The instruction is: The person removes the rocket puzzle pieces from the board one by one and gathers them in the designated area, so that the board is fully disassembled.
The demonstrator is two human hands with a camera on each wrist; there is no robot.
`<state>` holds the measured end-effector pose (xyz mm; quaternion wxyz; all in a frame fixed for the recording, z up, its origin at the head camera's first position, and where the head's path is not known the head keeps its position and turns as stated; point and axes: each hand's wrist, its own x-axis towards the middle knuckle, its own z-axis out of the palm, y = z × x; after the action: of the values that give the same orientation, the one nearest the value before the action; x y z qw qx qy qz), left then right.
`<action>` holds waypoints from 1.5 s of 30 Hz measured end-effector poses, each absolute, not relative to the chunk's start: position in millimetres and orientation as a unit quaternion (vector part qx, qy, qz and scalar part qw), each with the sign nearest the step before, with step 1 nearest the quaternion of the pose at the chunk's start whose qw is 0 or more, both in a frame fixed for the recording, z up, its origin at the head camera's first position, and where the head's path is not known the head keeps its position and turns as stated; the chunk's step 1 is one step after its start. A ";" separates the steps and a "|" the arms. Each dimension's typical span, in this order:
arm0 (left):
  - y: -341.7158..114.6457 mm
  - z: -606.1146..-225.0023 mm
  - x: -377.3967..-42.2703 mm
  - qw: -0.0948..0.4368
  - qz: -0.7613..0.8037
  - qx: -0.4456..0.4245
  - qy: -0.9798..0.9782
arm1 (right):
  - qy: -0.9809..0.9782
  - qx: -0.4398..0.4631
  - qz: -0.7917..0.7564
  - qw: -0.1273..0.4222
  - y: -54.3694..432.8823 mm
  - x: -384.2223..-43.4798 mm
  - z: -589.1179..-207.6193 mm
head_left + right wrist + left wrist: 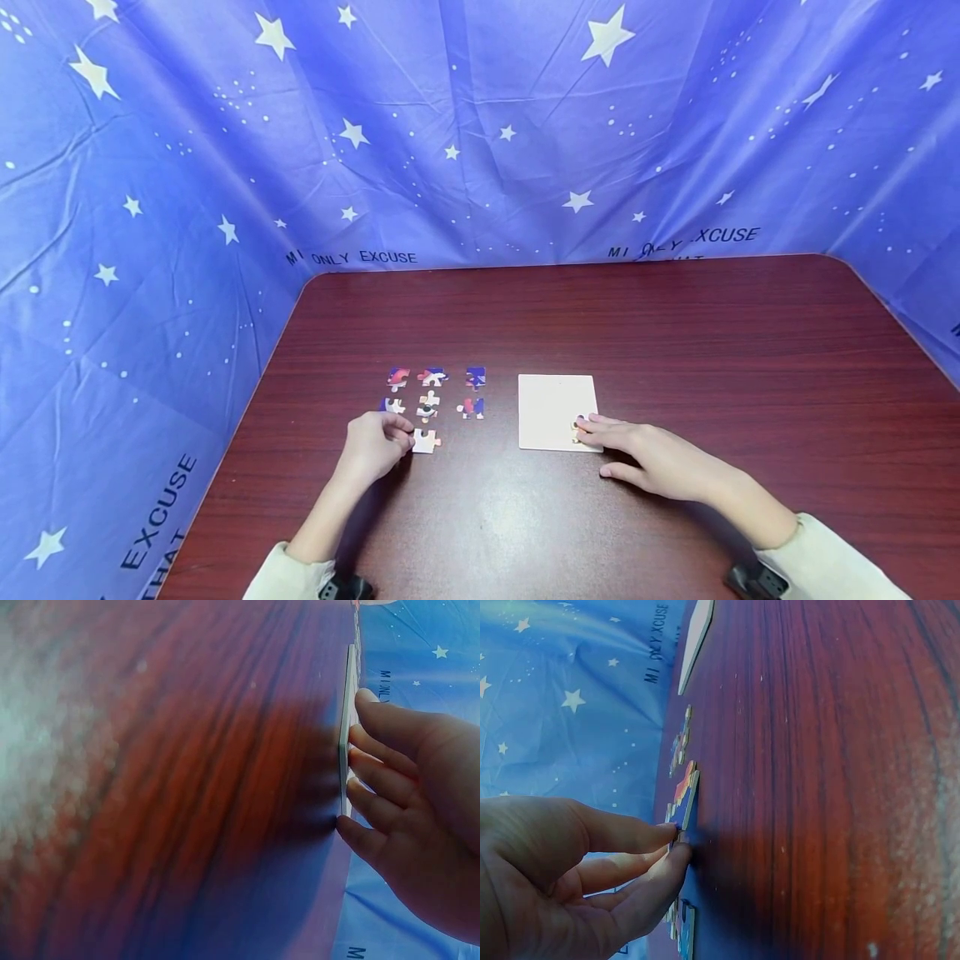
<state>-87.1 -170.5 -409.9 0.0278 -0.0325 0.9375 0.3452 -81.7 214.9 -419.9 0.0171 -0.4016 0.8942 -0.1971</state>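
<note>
My left hand [378, 442] is at the near left of a loose group of jigsaw pieces, thumb and fingertips together beside a pale piece [426, 441]. In the left wrist view the thumb and index finger pinch a small jigsaw piece [678, 827], mostly hidden by the fingertips. My right hand [660, 458] rests its extended fingertips on a jigsaw piece [577, 428] at the near right corner of a square white board [555, 408]. Its thumb is held apart, off the board's near edge. The right wrist view shows the board edge-on, under the fingertips.
Behind the left hand lie several more pieces, among them a red one [398, 377], a blue one [476, 377] and a red-and-blue one [472, 408]. The dark red wooden table [675, 333] is bordered by a blue star-printed curtain [480, 125].
</note>
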 end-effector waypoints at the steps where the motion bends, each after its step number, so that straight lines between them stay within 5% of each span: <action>1: -170.5 -409.8 -87.3 0.028 0.346 -0.032 0.937 | 0.894 -0.402 -0.197 0.017 214.9 -81.5 -419.9; 26: -167.5 -398.1 -95.8 0.031 0.332 -0.029 0.942 | 0.891 -0.406 -0.201 0.012 216.2 -82.3 -420.6; 33: -146.7 -388.0 -106.8 0.017 0.356 0.020 0.934 | 0.893 -0.403 -0.199 0.018 215.4 -82.5 -418.7; 45: -86.0 -385.3 -118.1 0.088 0.411 0.163 0.893 | 0.892 -0.405 -0.198 0.020 214.2 -80.9 -416.0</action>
<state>-118.1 -86.0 -385.3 0.0879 0.1632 0.8927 0.4107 -80.9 214.2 -416.0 0.0197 -0.4047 0.8925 -0.1984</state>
